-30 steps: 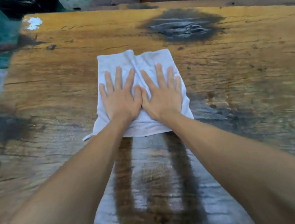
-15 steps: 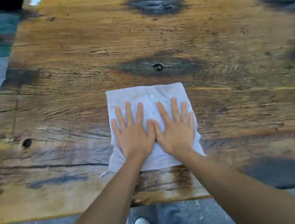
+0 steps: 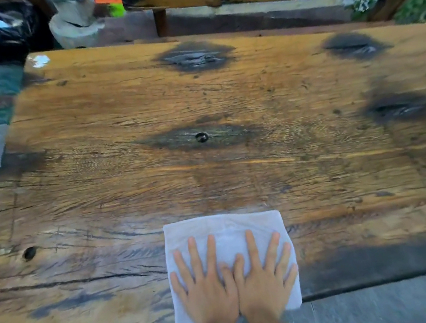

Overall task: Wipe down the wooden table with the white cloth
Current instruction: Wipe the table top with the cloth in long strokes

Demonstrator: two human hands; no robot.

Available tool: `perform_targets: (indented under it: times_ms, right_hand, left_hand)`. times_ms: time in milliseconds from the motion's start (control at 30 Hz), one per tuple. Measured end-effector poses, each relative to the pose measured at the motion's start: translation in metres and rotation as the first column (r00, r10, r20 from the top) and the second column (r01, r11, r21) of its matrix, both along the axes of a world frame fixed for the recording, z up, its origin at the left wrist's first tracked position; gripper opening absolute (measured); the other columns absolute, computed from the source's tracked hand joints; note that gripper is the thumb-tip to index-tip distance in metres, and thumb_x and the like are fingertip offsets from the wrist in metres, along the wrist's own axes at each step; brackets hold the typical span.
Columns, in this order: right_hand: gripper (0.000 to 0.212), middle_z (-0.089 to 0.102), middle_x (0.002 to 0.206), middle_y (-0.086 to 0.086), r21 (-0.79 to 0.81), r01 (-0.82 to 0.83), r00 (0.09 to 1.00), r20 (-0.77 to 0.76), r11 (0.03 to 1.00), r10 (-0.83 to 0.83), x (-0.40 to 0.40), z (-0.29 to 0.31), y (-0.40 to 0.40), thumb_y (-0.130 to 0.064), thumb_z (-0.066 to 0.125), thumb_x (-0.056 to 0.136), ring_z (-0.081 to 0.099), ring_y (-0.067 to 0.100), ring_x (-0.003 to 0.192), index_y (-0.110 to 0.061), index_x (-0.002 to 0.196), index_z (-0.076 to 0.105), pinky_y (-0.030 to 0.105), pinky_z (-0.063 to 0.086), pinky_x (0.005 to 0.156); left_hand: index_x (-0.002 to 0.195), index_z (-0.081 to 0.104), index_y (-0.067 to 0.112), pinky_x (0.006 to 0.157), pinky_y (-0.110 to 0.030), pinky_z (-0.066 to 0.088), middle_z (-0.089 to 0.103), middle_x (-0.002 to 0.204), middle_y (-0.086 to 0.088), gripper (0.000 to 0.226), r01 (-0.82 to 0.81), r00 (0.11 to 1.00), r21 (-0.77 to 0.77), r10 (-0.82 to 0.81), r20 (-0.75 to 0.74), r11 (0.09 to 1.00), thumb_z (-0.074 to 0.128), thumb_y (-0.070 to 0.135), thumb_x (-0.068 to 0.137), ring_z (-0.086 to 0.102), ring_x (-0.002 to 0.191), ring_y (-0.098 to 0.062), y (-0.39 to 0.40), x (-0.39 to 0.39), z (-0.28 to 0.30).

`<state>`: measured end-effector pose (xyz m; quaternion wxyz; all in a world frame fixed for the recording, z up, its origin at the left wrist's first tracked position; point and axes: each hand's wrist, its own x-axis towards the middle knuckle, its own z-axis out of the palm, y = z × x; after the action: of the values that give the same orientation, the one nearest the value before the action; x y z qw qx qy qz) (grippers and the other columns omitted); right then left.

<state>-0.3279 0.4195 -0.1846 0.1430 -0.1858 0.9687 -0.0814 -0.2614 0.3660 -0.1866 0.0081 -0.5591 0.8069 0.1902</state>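
The white cloth (image 3: 226,233) lies flat on the wooden table (image 3: 195,101), at the near edge, and its near border hangs a little over this edge. The left hand (image 3: 204,291) and the right hand (image 3: 264,280) both press on it with straight, spread fingers; the thumbs touch each other in the middle, so the two hands are together. Neither hand grips the cloth; they only press it down.

The main risk, I think, is at the edge just under the wrists. If the hands come any nearer to the body, the cloth can slide off the table and fall to the floor, because only pressure holds it. A second risk is beyond the fingertips: the wood there has cracks and a dark knot hole (image 3: 201,136), and the cloth can catch on them and bunch up under the palms. Also the wide area to the right of the right hand looks not yet wiped, and narrow strokes may miss it.
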Motion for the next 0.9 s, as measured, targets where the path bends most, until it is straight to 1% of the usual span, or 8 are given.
perform_targets:
  times_ms: [67, 133, 233, 333, 467, 567, 767, 900]
  right_hand:
    - [0.069, 0.003, 0.169, 0.006, 0.043, 0.011, 1.0, -0.015, 0.999, -0.01, -0.008, -0.006, -0.015, -0.067, 0.033, 0.091, 0.003, 0.033, 0.156, -0.048, 0.156, 0.015, 0.059, 0.012, 0.122]
    - [0.073, 0.011, 0.169, 0.012, 0.009, -0.022, 0.998, -0.065, 1.0, 0.023, -0.025, -0.014, -0.031, -0.065, 0.041, 0.09, 0.011, 0.038, 0.155, -0.045, 0.157, 0.018, 0.062, 0.018, 0.119]
    - [0.064, 0.021, 0.166, 0.017, -0.037, -0.038, 0.988, -0.15, 0.999, 0.032, -0.055, -0.026, -0.056, -0.062, 0.031, 0.092, 0.019, 0.043, 0.152, -0.043, 0.153, 0.025, 0.065, 0.02, 0.116]
    - [0.066, 0.018, 0.167, 0.019, -0.031, -0.071, 0.982, -0.18, 0.997, 0.065, -0.086, -0.032, -0.089, -0.067, 0.018, 0.095, 0.015, 0.043, 0.153, -0.041, 0.155, 0.029, 0.066, 0.018, 0.116]
    - [0.071, -0.006, 0.169, 0.015, 0.01, -0.064, 0.985, -0.16, 0.998, 0.065, -0.127, -0.039, -0.135, -0.07, 0.025, 0.094, -0.01, 0.038, 0.155, -0.046, 0.158, 0.006, 0.063, 0.006, 0.121]
    - [0.073, -0.019, 0.168, 0.012, 0.022, -0.07, 0.987, -0.143, 0.997, 0.073, -0.164, -0.045, -0.176, -0.074, 0.021, 0.094, -0.022, 0.036, 0.153, -0.05, 0.155, -0.012, 0.061, 0.0, 0.121]
    - [0.072, -0.025, 0.166, 0.01, 0.014, -0.063, 0.988, -0.141, 0.998, 0.064, -0.23, -0.048, -0.247, -0.076, 0.016, 0.093, -0.028, 0.034, 0.151, -0.052, 0.153, -0.017, 0.059, -0.003, 0.12]
    - [0.071, -0.033, 0.163, 0.01, 0.014, -0.096, 0.99, -0.106, 0.995, 0.097, -0.286, -0.048, -0.31, -0.075, 0.011, 0.094, -0.034, 0.034, 0.148, -0.051, 0.149, -0.027, 0.061, -0.009, 0.12]
  left_hand:
    - [0.153, 0.032, 0.043, 0.117, -0.058, 0.018, 0.017, 0.167, 0.005, 0.062, 0.014, 1.0, 0.001, -0.014, 0.013, 1.0, 0.007, 0.056, 0.098, 0.012, 0.155, -0.03, -0.013, -0.011, -0.002]
    - [0.154, 0.03, 0.043, 0.117, -0.058, 0.017, 0.015, 0.168, 0.003, 0.065, 0.016, 1.0, -0.003, -0.016, 0.007, 1.0, 0.003, 0.058, 0.096, 0.009, 0.155, -0.031, -0.029, -0.026, -0.006]
    - [0.154, 0.03, 0.041, 0.118, -0.059, 0.015, 0.015, 0.168, -0.002, 0.063, 0.02, 1.0, -0.04, -0.021, -0.013, 0.999, 0.01, 0.058, 0.097, 0.008, 0.155, -0.033, -0.055, -0.053, -0.013]
    - [0.155, 0.027, 0.04, 0.119, -0.059, 0.012, 0.014, 0.168, -0.005, 0.062, 0.034, 0.999, -0.082, -0.038, -0.037, 0.996, 0.025, 0.053, 0.095, 0.007, 0.155, -0.034, -0.087, -0.082, -0.02]
    - [0.157, 0.016, 0.043, 0.122, -0.057, 0.007, 0.004, 0.169, -0.003, 0.064, 0.039, 0.998, -0.108, -0.043, -0.041, 0.993, 0.032, 0.053, 0.096, -0.003, 0.156, -0.032, -0.136, -0.122, -0.027]
    - [0.157, 0.013, 0.042, 0.123, -0.056, 0.006, 0.002, 0.169, -0.003, 0.064, 0.03, 0.998, -0.126, -0.037, -0.05, 0.992, 0.029, 0.054, 0.096, -0.004, 0.156, -0.031, -0.179, -0.158, -0.032]
    - [0.157, 0.005, 0.044, 0.123, -0.055, 0.0, -0.006, 0.169, -0.002, 0.066, 0.034, 0.997, -0.127, -0.042, -0.061, 0.991, 0.022, 0.06, 0.096, -0.008, 0.155, -0.032, -0.251, -0.224, -0.034]
    - [0.156, -0.006, 0.047, 0.122, -0.054, -0.009, -0.017, 0.168, 0.0, 0.068, 0.018, 0.999, -0.106, -0.023, -0.047, 0.994, 0.001, 0.064, 0.09, -0.018, 0.154, -0.031, -0.312, -0.278, -0.035]
